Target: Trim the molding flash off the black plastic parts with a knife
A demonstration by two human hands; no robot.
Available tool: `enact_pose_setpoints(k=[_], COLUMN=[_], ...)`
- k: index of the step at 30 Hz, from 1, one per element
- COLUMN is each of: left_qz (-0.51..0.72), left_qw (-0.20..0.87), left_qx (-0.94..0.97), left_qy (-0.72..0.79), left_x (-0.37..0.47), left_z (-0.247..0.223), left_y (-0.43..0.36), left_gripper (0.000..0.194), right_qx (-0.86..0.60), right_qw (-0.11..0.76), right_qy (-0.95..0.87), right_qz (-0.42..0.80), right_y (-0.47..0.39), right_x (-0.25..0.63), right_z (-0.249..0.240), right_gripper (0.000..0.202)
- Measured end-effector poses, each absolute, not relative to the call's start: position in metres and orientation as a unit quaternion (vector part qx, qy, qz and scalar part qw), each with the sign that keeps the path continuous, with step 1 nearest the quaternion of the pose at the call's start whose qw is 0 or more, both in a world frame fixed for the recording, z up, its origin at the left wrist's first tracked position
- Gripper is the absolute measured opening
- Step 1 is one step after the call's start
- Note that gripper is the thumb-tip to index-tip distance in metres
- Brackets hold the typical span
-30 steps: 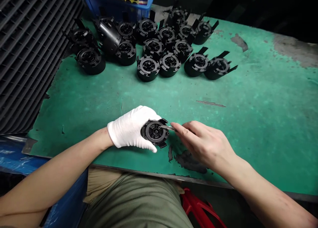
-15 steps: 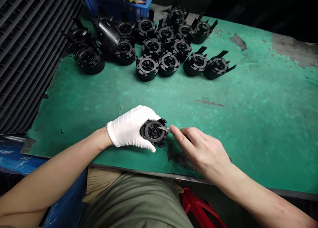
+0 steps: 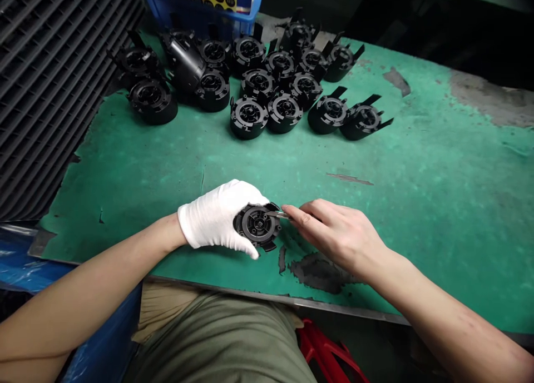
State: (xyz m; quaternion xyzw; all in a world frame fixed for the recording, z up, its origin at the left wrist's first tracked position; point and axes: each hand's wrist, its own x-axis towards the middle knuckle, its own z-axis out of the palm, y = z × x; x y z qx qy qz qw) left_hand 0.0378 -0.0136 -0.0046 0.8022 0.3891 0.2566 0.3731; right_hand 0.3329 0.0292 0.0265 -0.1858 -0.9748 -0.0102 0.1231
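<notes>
My left hand (image 3: 223, 213), in a white glove, is wrapped round a black round plastic housing (image 3: 259, 224) with tabs on its rim. The housing's open face, with a ringed hub in the middle, points up toward me. Bare, my right hand (image 3: 337, 230) pinches a slim metal blade (image 3: 275, 213) that looks like a knife. Its tip rests at the housing's inner ring, on the upper right. The rest of the tool is hidden inside my right hand.
Several similar black housings (image 3: 249, 115) stand in a group at the back of the green table (image 3: 200, 155). Behind them is a blue bin (image 3: 246, 23). A black ribbed stack (image 3: 54, 88) rises at the left. Below the table edge shows something red (image 3: 327, 352).
The blade's tip has shifted slightly up on the housing, and my right hand has moved up a little with it. My left hand keeps its hold on the housing.
</notes>
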Motion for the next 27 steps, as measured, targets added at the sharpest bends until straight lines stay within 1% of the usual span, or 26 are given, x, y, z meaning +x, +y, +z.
enact_pose_setpoints(k=[7, 12, 18, 22, 27], left_qz=[0.258, 0.259, 0.263, 0.269, 0.274], left_qw=[0.375, 0.373, 0.361, 0.361, 0.357], left_qx=[0.801, 0.803, 0.803, 0.803, 0.807], left_qy=[0.389, 0.385, 0.393, 0.39, 0.383], left_x=[0.038, 0.038, 0.037, 0.037, 0.037], left_z=[-0.005, -0.005, -0.006, -0.008, -0.006], left_y=[-0.013, -0.013, -0.015, -0.015, -0.014], left_gripper=[0.073, 0.073, 0.076, 0.08, 0.073], right_qx=[-0.178, -0.129, -0.058, -0.031, -0.016], right_qw=[0.098, 0.074, 0.05, 0.05, 0.058], right_qy=[-0.979, -0.988, -0.996, -0.997, -0.998], right_qz=[-0.007, -0.03, -0.055, -0.055, -0.007], right_y=[0.03, 0.039, 0.061, 0.069, 0.076], right_x=[0.337, 0.335, 0.33, 0.326, 0.329], right_z=[0.026, 0.037, 0.048, 0.052, 0.052], right_gripper=[0.043, 0.05, 0.044, 0.04, 0.038])
